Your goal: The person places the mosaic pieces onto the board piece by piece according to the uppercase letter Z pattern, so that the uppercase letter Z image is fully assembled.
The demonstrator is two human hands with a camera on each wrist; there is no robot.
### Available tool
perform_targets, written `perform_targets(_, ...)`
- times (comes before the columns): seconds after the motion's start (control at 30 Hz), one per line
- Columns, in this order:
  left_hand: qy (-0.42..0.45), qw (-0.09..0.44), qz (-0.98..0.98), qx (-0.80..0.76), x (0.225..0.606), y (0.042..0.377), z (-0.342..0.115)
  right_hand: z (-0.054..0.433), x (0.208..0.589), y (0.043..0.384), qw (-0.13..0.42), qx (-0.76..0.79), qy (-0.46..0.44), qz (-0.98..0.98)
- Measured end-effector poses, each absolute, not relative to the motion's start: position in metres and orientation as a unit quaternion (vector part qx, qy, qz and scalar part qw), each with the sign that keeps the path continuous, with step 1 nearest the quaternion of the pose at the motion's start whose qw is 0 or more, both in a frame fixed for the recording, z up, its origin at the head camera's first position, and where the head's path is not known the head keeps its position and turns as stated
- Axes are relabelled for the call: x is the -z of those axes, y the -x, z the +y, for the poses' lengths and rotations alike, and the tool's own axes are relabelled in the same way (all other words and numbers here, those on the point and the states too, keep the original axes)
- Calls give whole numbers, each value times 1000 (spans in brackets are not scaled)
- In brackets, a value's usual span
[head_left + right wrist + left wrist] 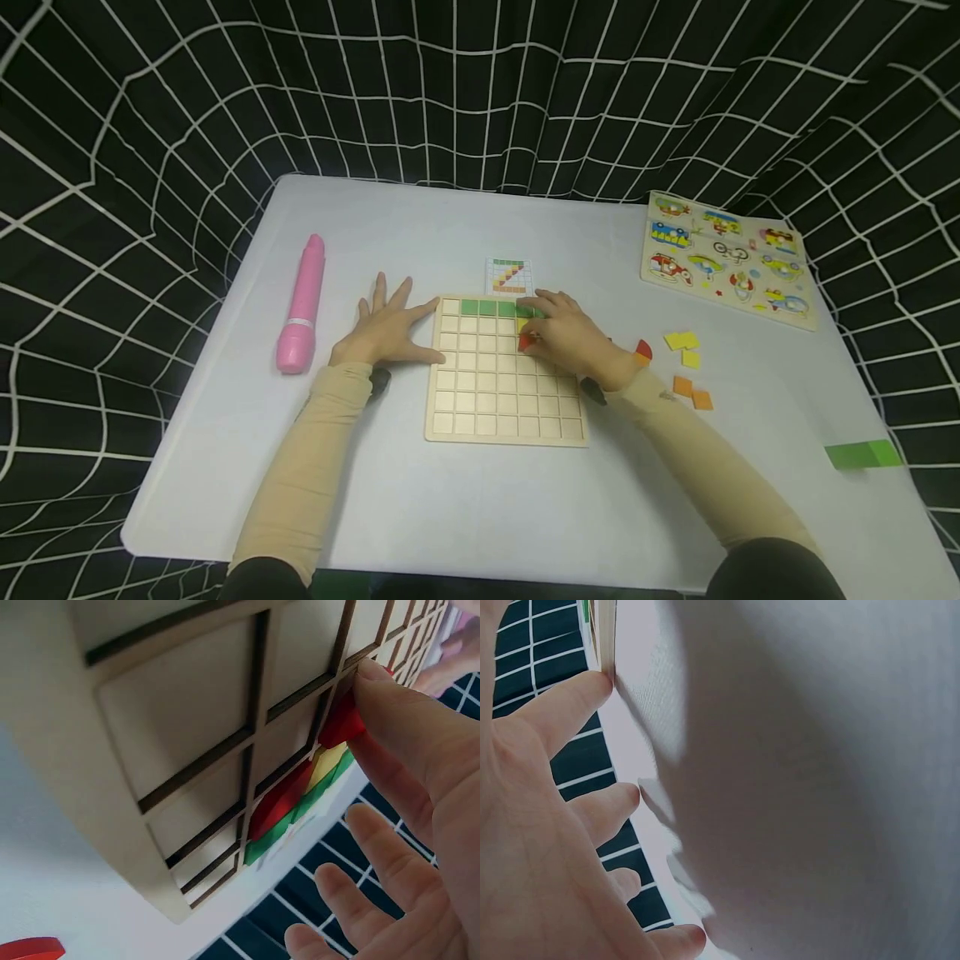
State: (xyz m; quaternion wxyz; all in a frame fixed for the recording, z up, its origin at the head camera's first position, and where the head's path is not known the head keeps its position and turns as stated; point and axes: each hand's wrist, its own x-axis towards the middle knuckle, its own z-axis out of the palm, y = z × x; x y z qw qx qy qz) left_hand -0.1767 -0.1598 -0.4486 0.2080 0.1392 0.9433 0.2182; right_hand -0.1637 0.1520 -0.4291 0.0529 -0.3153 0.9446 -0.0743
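Note:
A square wooden grid board (pixel 487 400) lies on the white table. Along its far row sits a line of green tiles (pixel 487 308), with a yellow tile (pixel 522 325) nearer me. My left hand (pixel 382 331) has its fingers spread, thumb and index fingertip against the board's left edge. With thumb and index finger, my right hand (pixel 570 337) pinches a red tile (pixel 341 724) at a grid cell, the other fingers held apart. Another red tile (pixel 281 802) sits in the grid closer to the right edge, hidden by the hand from above.
Behind the board lies a patterned card (pixel 508 273). Loose yellow tiles (pixel 681 341) and orange tiles (pixel 702 401) are to the right, before a picture puzzle board (pixel 727 258). A pink wand-shaped object (pixel 303 304) lies left; a green block (pixel 862 454) stands far right.

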Motion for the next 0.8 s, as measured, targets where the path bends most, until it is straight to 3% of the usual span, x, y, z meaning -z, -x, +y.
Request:
perform_targets(0.4,-144,207,945,-210,450,177,-157,159,428,164,45,84,314,945)
perform_targets(0.8,-135,211,945,-210,450,177,-161,218,417,166,38,102,223,969)
